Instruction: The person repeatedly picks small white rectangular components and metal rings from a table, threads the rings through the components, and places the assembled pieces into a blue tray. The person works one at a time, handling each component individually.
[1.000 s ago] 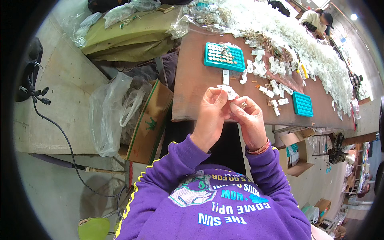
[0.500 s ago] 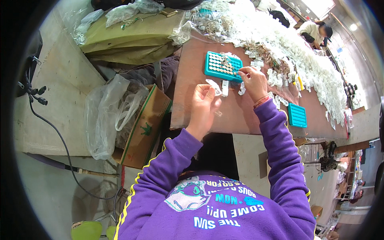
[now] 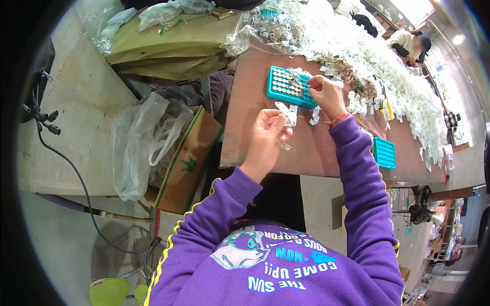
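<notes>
My left hand (image 3: pixel 266 133) is closed, pinching a small white plastic piece (image 3: pixel 281 106) between thumb and fingers over the near part of the table. A thin clear strand dangles below the fingers. My right hand (image 3: pixel 328 97) reaches over the right end of a teal tray (image 3: pixel 291 101), its fingertips pinched together; whatever they hold is too small to make out. Rows of round pale discs (image 3: pixel 279 83) fill the tray's left part, with some thin wiry bits lying over them. Another white plastic piece (image 3: pixel 315 115) lies on the table just below my right hand.
A large heap of white plastic pieces (image 3: pixel 377 66) covers the table's far side. A second teal tray (image 3: pixel 384 153) and yellow-handled pliers (image 3: pixel 389 109) lie at right. Left of the brown table (image 3: pixel 245 148) stands a cardboard box (image 3: pixel 186 163) with plastic bags. A person (image 3: pixel 408 45) sits far right.
My right hand's fingertips have shifted slightly along the tray's right end. My left hand has risen a little with the white piece. The whole view has shifted slightly.
</notes>
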Demonstrator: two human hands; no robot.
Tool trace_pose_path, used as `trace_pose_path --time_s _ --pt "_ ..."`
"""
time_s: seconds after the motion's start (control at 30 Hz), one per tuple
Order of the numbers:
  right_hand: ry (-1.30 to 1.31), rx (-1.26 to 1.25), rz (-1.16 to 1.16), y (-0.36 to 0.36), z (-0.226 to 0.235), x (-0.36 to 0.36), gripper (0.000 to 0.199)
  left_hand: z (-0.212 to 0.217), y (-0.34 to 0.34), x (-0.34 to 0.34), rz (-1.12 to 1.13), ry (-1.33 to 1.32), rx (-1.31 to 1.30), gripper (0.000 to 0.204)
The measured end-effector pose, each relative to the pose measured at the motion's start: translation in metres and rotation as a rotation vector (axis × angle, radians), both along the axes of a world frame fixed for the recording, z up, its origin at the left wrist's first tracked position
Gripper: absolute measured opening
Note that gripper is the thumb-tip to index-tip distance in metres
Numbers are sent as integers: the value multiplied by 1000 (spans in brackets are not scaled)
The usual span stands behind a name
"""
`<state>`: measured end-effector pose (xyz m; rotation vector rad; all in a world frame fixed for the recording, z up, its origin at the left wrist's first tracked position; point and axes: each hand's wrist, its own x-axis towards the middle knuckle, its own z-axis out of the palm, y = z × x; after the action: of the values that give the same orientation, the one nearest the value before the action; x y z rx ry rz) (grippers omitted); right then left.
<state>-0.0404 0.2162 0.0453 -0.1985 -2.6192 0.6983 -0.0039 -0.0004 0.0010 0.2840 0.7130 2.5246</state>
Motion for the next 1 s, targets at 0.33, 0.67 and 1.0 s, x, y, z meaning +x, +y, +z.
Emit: trace_pose_path --time_s 0.33,0.67,1.0 --pt "61 -178 68 -22 13 9 11 -1 0 -2 -30 -24 -10 15" --pt "102 -81 319 -87 45 92 10 -5 0 -1 -65 44 -62 14" --pt "83 -30 320 -89 43 92 8 -5 -3 -2 -91 65 -32 14"
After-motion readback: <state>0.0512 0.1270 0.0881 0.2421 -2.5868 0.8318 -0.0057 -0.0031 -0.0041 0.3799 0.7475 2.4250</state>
